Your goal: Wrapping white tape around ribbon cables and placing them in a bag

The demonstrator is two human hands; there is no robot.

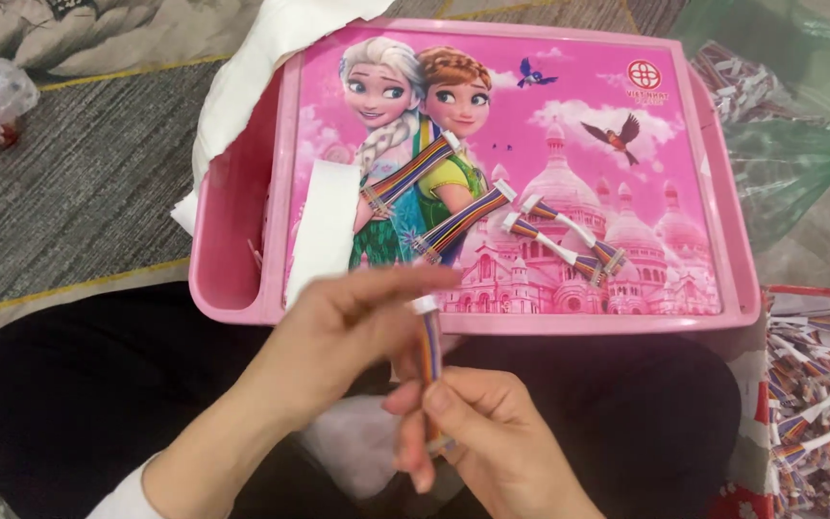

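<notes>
A rainbow ribbon cable (430, 370) with a white connector at its top end was held upright over the lap, pinched low by the right hand (492, 437) and at the top by the left hand (338, 336); both hands were closed on it; four like cables (492, 226) were laid on the pink lap table (713, 240), seemingly finished; a large heap of cables (823, 404) at the right appeared left to handle; a white cloth (261, 67) lay beyond.
</notes>
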